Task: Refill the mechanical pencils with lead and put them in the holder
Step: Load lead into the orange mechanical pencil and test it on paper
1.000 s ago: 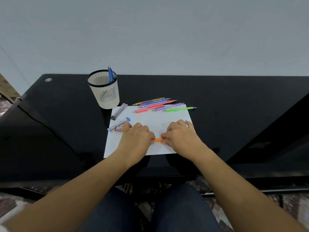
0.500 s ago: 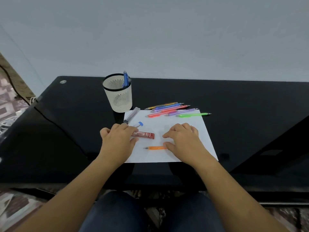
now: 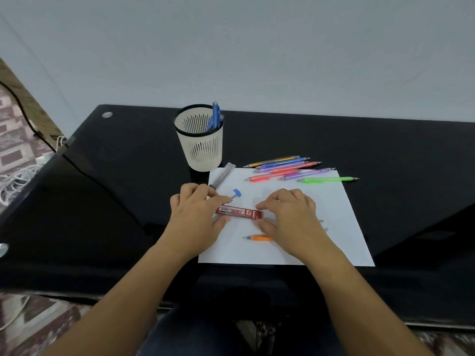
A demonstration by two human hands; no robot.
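A red lead case (image 3: pixel 239 213) marked 2B lies across the white paper (image 3: pixel 326 217). My left hand (image 3: pixel 196 217) pinches its left end between forefinger and thumb. My right hand (image 3: pixel 290 217) pinches its right end the same way. An orange mechanical pencil (image 3: pixel 259 237) lies on the paper just below the case, its back end hidden under my right hand. The cream mesh holder (image 3: pixel 200 147) stands behind, with a blue pencil (image 3: pixel 215 116) upright in it. Several coloured pencils (image 3: pixel 285 167) lie in a row at the paper's far edge, a green one (image 3: pixel 326 179) nearest.
A blue-capped lead tube (image 3: pixel 235 194) and a clear lead case (image 3: pixel 222 176) lie at the paper's far left corner, close to my left hand. The black glass desk (image 3: pixel 115 201) ends at a grey wall. Cables lie on the floor at the left.
Both hands let go of the orange pencil, which now lies on the paper. My left hand went to the red lead case, and my right hand then took its other end.
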